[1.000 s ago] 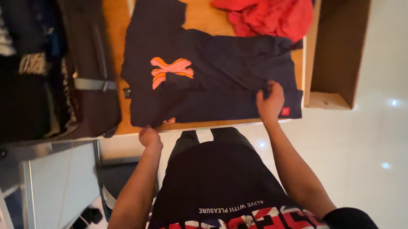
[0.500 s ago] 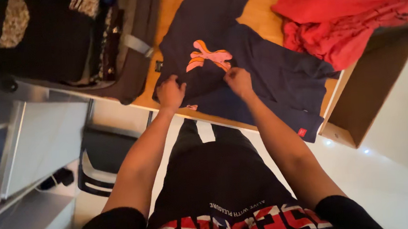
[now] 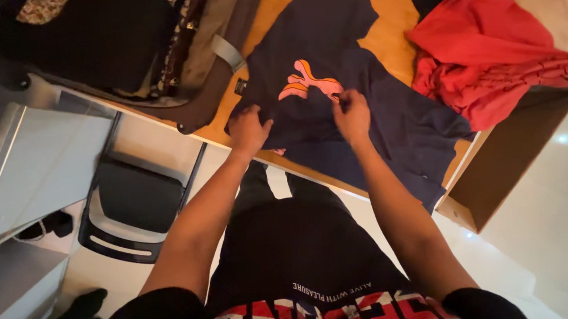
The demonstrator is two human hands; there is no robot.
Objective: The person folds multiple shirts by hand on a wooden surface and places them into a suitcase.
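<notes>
Both hands, left and right, fingers clamped on navy T-shirt fabric, spread flat on counter for folding.

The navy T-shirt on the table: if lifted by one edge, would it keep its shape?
Probably not. The navy T-shirt lies creased and folded over itself, so it likely droops. It looks thin, likely light. Both hands, left and right, pinch it, bunching the cloth.

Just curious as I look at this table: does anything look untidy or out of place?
Yes. A red garment lies crumpled in a heap at the far right of the wooden table, while the navy T-shirt under the left hand and right hand lies spread out, its corner drooping over the table edge.
</notes>
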